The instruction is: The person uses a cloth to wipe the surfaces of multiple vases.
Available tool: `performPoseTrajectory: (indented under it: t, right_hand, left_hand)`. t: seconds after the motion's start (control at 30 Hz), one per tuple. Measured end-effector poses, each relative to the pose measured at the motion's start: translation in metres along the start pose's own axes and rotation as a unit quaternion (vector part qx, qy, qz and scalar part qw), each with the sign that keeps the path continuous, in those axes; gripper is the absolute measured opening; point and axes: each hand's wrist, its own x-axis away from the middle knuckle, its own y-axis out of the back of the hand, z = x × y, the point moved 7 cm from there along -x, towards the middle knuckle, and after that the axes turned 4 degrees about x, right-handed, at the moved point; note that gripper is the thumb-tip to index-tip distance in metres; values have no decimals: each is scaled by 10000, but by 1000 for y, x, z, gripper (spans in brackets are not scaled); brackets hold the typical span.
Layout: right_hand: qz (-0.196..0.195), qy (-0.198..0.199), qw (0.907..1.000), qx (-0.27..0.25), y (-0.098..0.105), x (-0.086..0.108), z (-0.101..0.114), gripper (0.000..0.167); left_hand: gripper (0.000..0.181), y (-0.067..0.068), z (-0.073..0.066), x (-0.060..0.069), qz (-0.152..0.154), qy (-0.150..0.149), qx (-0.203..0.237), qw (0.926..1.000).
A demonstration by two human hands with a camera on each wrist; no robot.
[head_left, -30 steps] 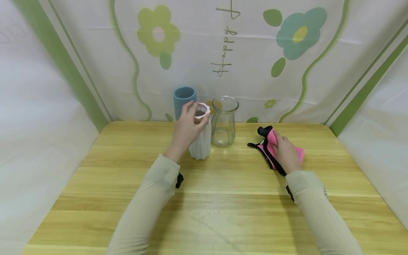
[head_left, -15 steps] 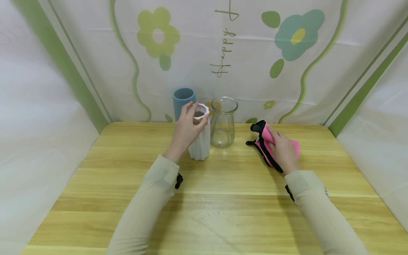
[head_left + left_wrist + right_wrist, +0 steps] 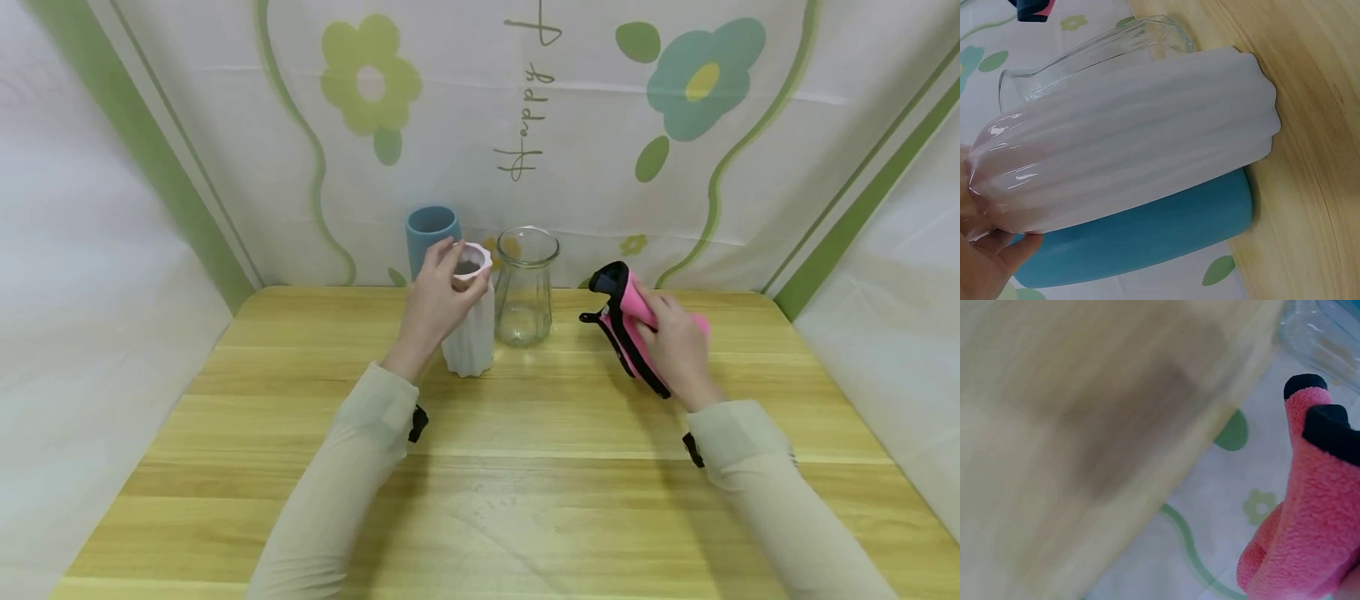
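A table with a pale, yellowish wood-grain top carries the things, its grain and plank seams running from side to side. Three vases stand upright close together toward the far edge, around the middle. The white vase, ribbed along its sides, stands nearest the front. Just behind it and to the left is the smooth blue vase, its lower part hidden in the head view. The clear glass vase stands just right of the white one. Soft shadows fall across the wood.
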Motion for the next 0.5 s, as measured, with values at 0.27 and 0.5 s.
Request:
performPoseTrajectory:
  t: [0.27, 0.5]
  right_hand:
    - [-267, 388, 9986, -257, 14, -2, 26, 51]
    - [-382, 925, 9937, -495, 20, -3, 55, 55]
  left_hand:
    - [62, 3, 1, -1, -110, -117, -180, 9997]
    - [62, 0, 0, -1, 58, -80, -373, 9993]
